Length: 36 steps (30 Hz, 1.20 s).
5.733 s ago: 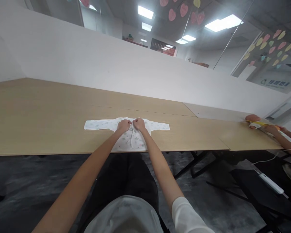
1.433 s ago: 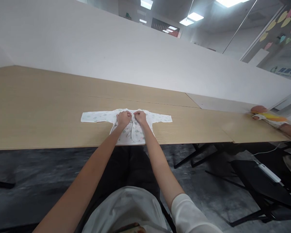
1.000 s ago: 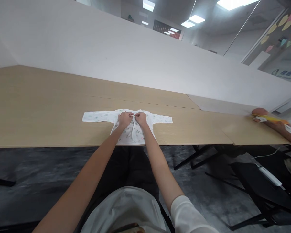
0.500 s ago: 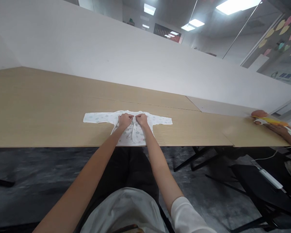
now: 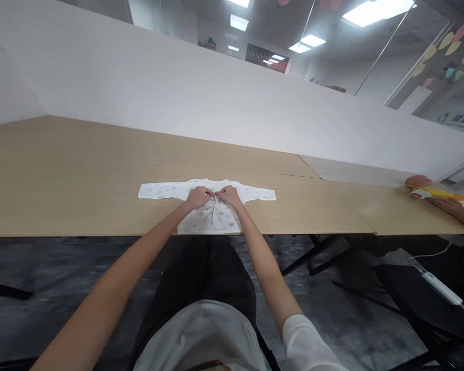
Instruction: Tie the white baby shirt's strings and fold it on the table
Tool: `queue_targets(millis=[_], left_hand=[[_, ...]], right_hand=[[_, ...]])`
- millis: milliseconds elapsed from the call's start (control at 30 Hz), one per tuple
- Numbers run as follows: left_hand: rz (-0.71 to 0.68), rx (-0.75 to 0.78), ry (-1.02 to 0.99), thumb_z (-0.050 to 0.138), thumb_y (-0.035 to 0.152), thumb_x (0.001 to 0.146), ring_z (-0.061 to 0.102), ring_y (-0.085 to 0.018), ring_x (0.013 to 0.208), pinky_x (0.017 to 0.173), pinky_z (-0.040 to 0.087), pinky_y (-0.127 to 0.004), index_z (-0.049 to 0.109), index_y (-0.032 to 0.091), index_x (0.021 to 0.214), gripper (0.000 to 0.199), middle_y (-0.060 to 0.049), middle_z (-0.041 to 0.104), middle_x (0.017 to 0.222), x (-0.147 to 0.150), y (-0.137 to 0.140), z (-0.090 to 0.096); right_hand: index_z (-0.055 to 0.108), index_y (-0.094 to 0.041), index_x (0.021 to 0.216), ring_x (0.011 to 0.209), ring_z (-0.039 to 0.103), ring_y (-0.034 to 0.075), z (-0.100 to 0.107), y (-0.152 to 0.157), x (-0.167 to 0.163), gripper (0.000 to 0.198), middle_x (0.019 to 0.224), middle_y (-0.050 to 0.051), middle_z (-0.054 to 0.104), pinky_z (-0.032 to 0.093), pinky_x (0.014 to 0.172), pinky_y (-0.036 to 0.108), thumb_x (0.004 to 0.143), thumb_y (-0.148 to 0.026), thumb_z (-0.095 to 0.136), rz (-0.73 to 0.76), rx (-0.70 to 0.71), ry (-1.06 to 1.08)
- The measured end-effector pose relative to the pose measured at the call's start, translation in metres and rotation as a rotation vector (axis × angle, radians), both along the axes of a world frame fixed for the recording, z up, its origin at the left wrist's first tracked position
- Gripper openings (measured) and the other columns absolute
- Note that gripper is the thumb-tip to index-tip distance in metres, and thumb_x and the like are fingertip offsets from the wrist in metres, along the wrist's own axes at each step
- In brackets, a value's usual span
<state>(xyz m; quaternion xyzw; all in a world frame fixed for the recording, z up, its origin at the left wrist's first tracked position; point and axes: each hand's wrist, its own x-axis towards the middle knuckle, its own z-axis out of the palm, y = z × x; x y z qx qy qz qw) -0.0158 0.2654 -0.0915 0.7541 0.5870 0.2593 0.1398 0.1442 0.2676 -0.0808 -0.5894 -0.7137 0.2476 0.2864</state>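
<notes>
A small white baby shirt (image 5: 201, 220) with a faint printed pattern lies flat on the table, both sleeves spread out sideways. Its hem is close to the table's front edge. My left hand (image 5: 199, 197) pinches the front opening of the shirt just below the neckline. Close beside it, my right hand (image 5: 229, 195) pinches the other side of the same opening, so the fingertips of both hands almost meet. Whatever small fastening may be between the fingers is hidden.
The long wooden table (image 5: 81, 180) runs across the view against a white partition (image 5: 170, 93). At the far right, another person's hand (image 5: 448, 205) is on a doll (image 5: 419, 181) in yellow. A black chair (image 5: 429, 304) holding a white power strip (image 5: 443, 288) stands at lower right.
Both hands have moved slightly down the shirt's front opening and closer together. The view has shifted a little.
</notes>
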Motion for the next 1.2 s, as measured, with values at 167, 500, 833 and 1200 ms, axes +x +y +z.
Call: queue_targets(millis=[167, 500, 833, 1200], left_hand=[[-0.078, -0.043, -0.076, 0.047, 0.014, 0.075, 0.063, -0.021, 0.097, 0.088, 0.046, -0.029, 0.076, 0.022, 0.091, 0.034, -0.003, 0.073, 0.101, 0.011, -0.008, 0.0], [-0.003, 0.105, -0.101, 0.055, 0.035, 0.081, 0.063, -0.023, 0.09, 0.085, 0.045, -0.032, 0.073, 0.019, 0.086, 0.024, -0.007, 0.073, 0.095, 0.021, -0.015, -0.011], [-0.031, 0.098, -0.387, 0.055, 0.037, 0.078, 0.065, -0.02, 0.082, 0.077, 0.049, -0.03, 0.071, 0.019, 0.085, 0.025, -0.006, 0.073, 0.09, 0.015, -0.006, -0.026], [-0.092, 0.107, -0.551, 0.056, 0.04, 0.075, 0.066, -0.02, 0.081, 0.079, 0.051, -0.032, 0.068, 0.019, 0.085, 0.026, -0.007, 0.072, 0.088, 0.012, -0.006, -0.029]], right_hand=[[0.055, -0.015, 0.051, 0.056, 0.052, 0.012, 0.006, -0.008, -0.003, 0.026, 0.053, 0.001, 0.055, 0.034, 0.052, 0.021, 0.07, -0.027, 0.068, 0.01, 0.016, -0.148], [0.07, -0.013, 0.075, 0.056, 0.053, 0.01, -0.007, -0.016, 0.007, 0.014, 0.059, -0.001, 0.06, 0.038, 0.055, 0.017, 0.069, -0.017, 0.058, -0.093, -0.022, 0.13], [0.069, -0.014, 0.067, 0.055, 0.053, 0.011, -0.013, -0.019, 0.009, 0.024, 0.054, -0.001, 0.058, 0.04, 0.057, 0.018, 0.073, -0.02, 0.047, 0.008, 0.03, 0.209], [0.073, -0.014, 0.081, 0.057, 0.057, 0.011, -0.014, -0.017, 0.01, 0.019, 0.062, 0.0, 0.066, 0.042, 0.057, 0.018, 0.072, -0.018, 0.057, -0.004, 0.009, 0.275]])
